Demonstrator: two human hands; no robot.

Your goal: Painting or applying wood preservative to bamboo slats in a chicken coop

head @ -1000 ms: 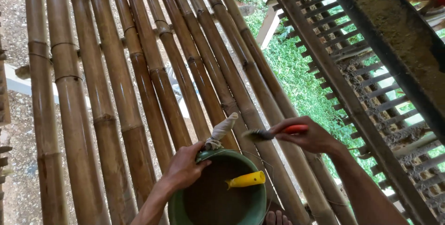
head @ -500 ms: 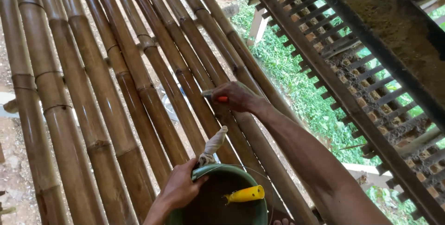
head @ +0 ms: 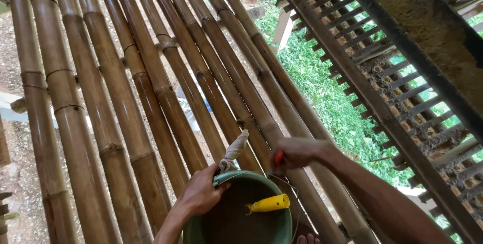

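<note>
The left hand (head: 201,193) gripped the green bucket (head: 236,219) rim and rag (head: 234,151); the right hand (head: 297,152) clutched a red-handled brush (head: 278,158). A slipping grip could likely tip the bucket.

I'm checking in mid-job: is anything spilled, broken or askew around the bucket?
Nothing looks spilled or broken. The left hand grips the green bucket by its rim, beside a rag knotted there. A yellow-handled tool lies inside. The right hand holds a red-handled tool against the bamboo.
</note>
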